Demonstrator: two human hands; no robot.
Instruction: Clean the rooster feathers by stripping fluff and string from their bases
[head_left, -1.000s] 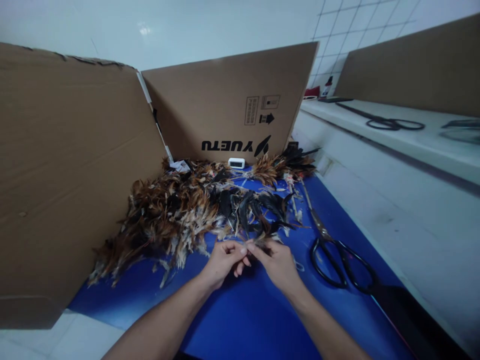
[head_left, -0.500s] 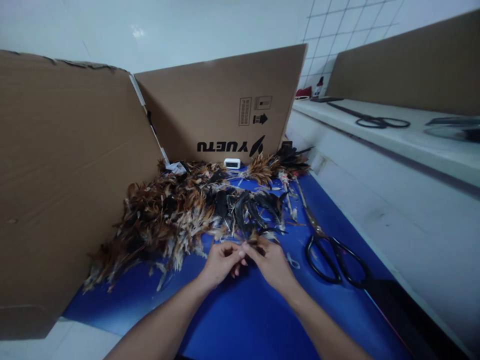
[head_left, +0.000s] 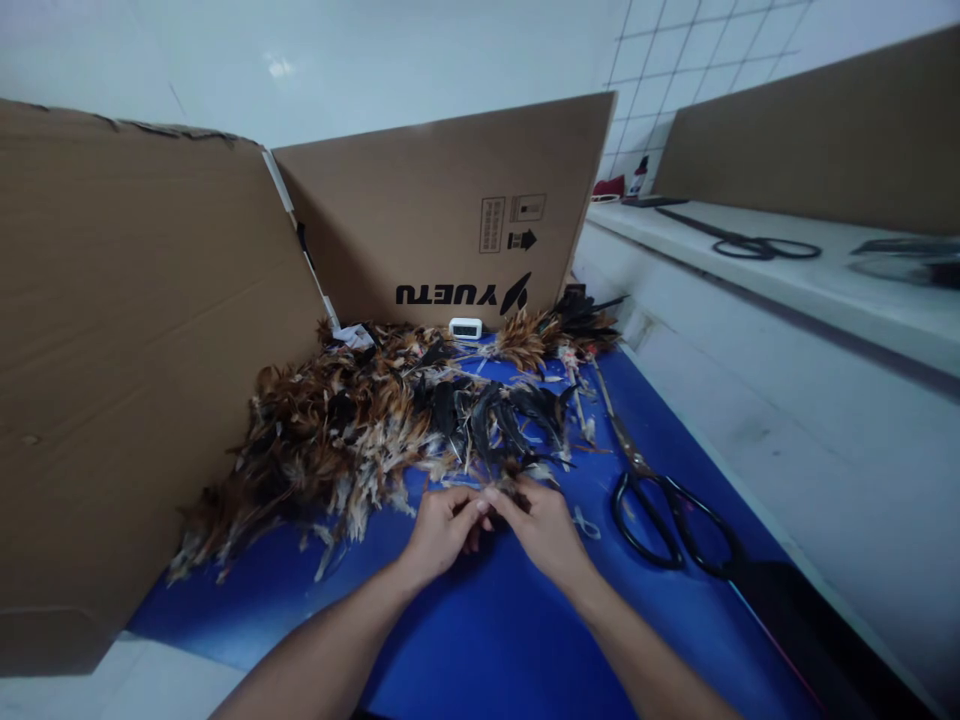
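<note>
On the table (head_left: 495,640), feathers (head_left: 337,410) lie left of the scissors (head_left: 637,463)

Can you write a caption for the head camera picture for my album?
Left hand and right hand meet near brown and black feathers on a blue tabletop, black-handled scissors alongside.

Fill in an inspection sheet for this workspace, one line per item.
Surface: blue tabletop, scattered with feather scraps.
Job's things: a heap of brown, black and pale feathers toward the left; a dark tuft at the right hand.
Clutter: large scissors with black handles on the right; small white device at the back; crumpled white piece.
Hands: left hand and right hand meet at the fingertips; exact grip hidden.
Cables: nothing seen.
Surroundings: left cardboard panel, rear cardboard panel; white ledge on the right, bearing second scissors and a bottle.
</note>
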